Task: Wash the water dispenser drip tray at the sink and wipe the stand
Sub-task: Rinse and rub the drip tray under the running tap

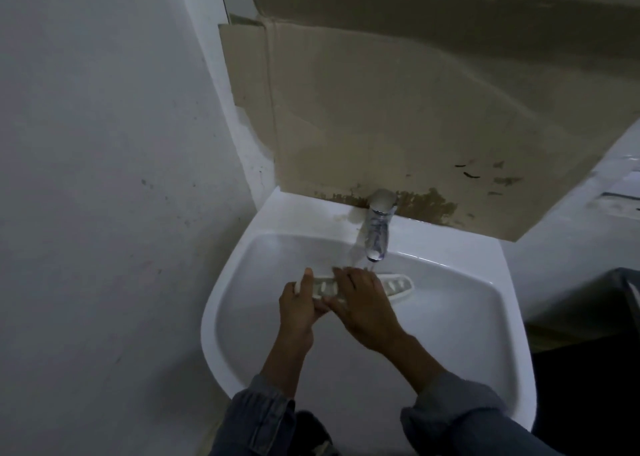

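Much of the drip tray (398, 285) is hidden. The left hand (298, 308) and the right hand (363, 305) cover its left end and its middle. Only the rounded end beyond the right hand and a short slotted strip between the two hands can be seen. What shows is a long, narrow white tray with pale slots, held low inside the bowl of a white sink (450, 334).

The scene is dim and soft, and the tips of the right hand's fingers are blurred. Both forearms come in from the bottom edge, where the grey-blue sleeves (256, 417) are cut off. Far to the right of the right hand, a dark object (620, 303) is cut by the frame edge and cannot be made out.

The left hand grips the tray's left end. Its fingers curl round the near edge and one finger stands up along the tray's tip. The right hand lies on top of the tray, close against the left hand. Its fingers are fairly straight and spread, pressing on the slotted face, with the thumb along the near edge. Whether that thumb hooks under the tray is not clear.

Just beyond the right hand stands a chrome tap (379, 227), its spout above the knuckles. A thin stream of water (371, 266) appears to fall from it onto the tray beside the right hand's fingers. Behind the tap is a sheet of stained brown cardboard (381, 116). A pale wall (104, 144) fills the space to the left of the left hand.
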